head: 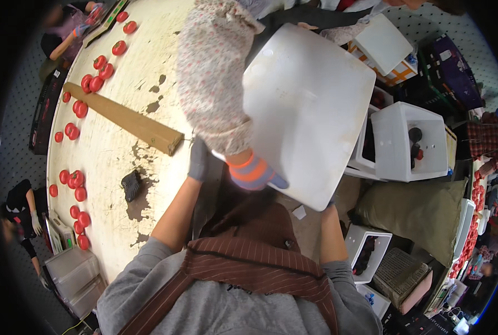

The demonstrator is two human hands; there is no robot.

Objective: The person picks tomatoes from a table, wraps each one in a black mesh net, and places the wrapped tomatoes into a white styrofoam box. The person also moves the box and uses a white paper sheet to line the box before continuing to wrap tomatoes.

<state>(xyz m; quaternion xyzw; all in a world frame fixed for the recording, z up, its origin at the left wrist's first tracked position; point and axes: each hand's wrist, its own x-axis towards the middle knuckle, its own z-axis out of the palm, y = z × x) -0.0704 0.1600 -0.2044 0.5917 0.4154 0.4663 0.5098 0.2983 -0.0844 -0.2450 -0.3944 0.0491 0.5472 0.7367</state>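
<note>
A large white foam box or lid [307, 104] is tilted before me, its broad smooth face up. My right hand [329, 202] grips its lower right corner, the fingers mostly hidden behind it. My left hand [198, 159], in a grey glove, is upright at the table's near edge, close to the left corner of the white foam; its fingers are partly hidden and their hold is unclear. A co-worker's arm in a floral sleeve [215, 79] crosses between my hands, and that person's orange-and-purple striped glove [253, 171] lies against the foam's lower edge.
On the worn table [119, 226] are scattered red tomatoes [76, 179], a long cardboard strip [127, 121] and a black crumpled item [131, 185]. White foam boxes [435, 142] and a green sack [412, 217] are at the right. Other people work beyond the table.
</note>
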